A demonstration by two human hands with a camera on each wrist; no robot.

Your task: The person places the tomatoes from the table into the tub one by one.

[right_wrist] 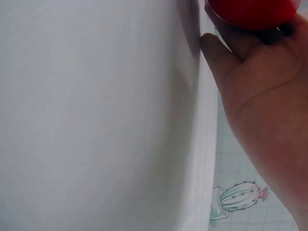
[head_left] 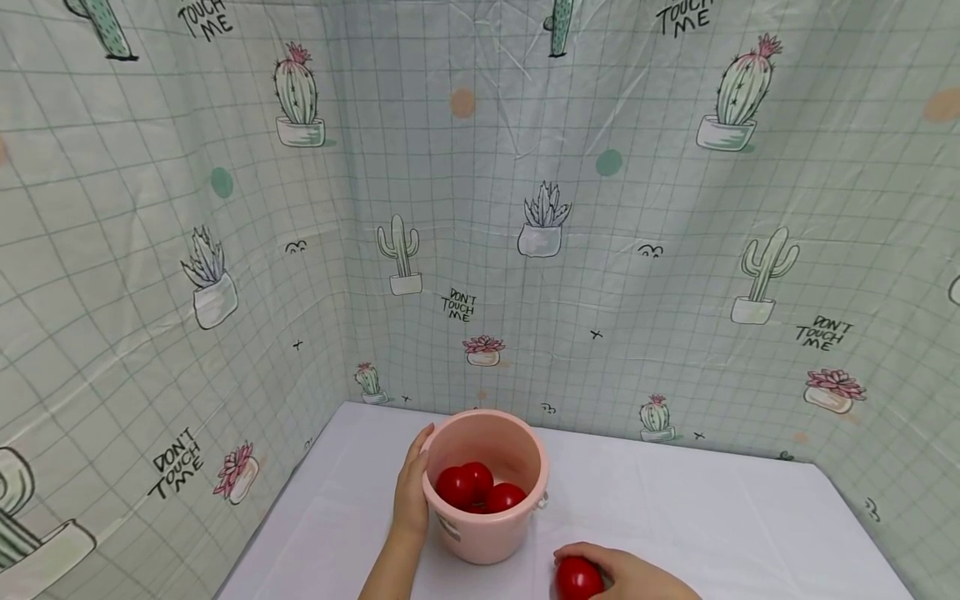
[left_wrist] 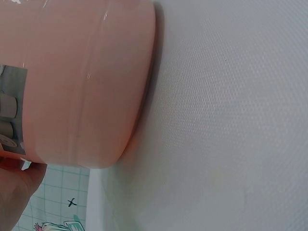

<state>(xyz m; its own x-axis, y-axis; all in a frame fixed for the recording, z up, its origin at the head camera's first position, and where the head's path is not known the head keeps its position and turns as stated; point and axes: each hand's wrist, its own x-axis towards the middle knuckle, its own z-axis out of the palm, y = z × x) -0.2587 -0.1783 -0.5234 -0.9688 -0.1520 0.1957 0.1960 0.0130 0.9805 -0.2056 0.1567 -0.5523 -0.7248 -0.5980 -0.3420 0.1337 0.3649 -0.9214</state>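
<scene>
A pink bucket [head_left: 491,533] stands upright on the white table, with several shiny red apples [head_left: 504,497] lying inside it. At its left side my left hand [head_left: 412,492] holds the outer wall, its fingers reaching up near the rim. The left wrist view shows the bucket's side [left_wrist: 96,86] close up, with part of that hand [left_wrist: 17,192] against it. To the right and nearer me, my right hand [head_left: 626,575] grips another red apple [head_left: 577,578] from above and the right. The right wrist view catches only the underside of this apple [right_wrist: 257,12] within the fingers.
The white tabletop [head_left: 712,508] stretches to the right and behind the bucket. A cloth printed with cacti and grid lines [head_left: 570,333] hangs along the back and both sides. A small pale handle fitting [head_left: 543,500] sticks out at the bucket's right.
</scene>
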